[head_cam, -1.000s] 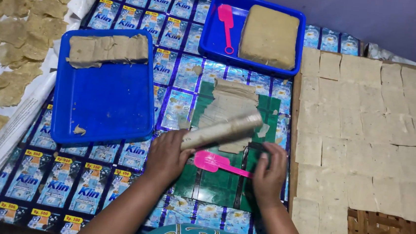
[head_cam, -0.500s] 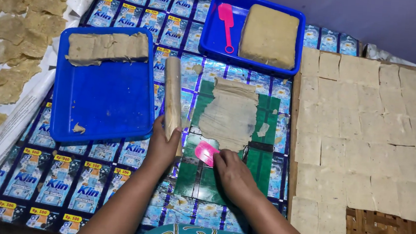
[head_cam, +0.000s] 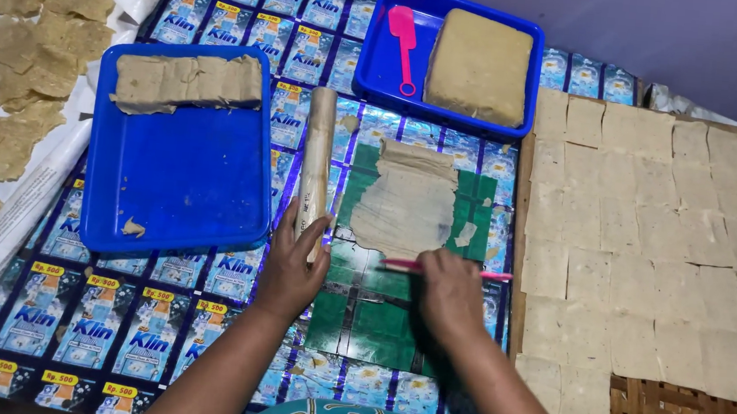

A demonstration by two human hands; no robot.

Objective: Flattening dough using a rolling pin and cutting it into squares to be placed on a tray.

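The left hand (head_cam: 294, 267) grips the rolling pin (head_cam: 315, 169), parked beside the flattened dough sheet (head_cam: 408, 203) mid-mat, while the right hand (head_cam: 449, 294) closes on a pink scraper (head_cam: 447, 270) pressed at the sheet's near edge.

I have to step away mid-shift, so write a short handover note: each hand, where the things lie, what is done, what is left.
Left hand: grip on the lower end of the dough-coated rolling pin, laid beside the sheet.
Right hand: holds the pink plastic scraper flat at the near edge of the thin rolled dough sheet on the green mat.
Done: sheet rolled flat; many cut squares laid on the right.
Left: sheet uncut; tan dough block whole in the far blue tray.
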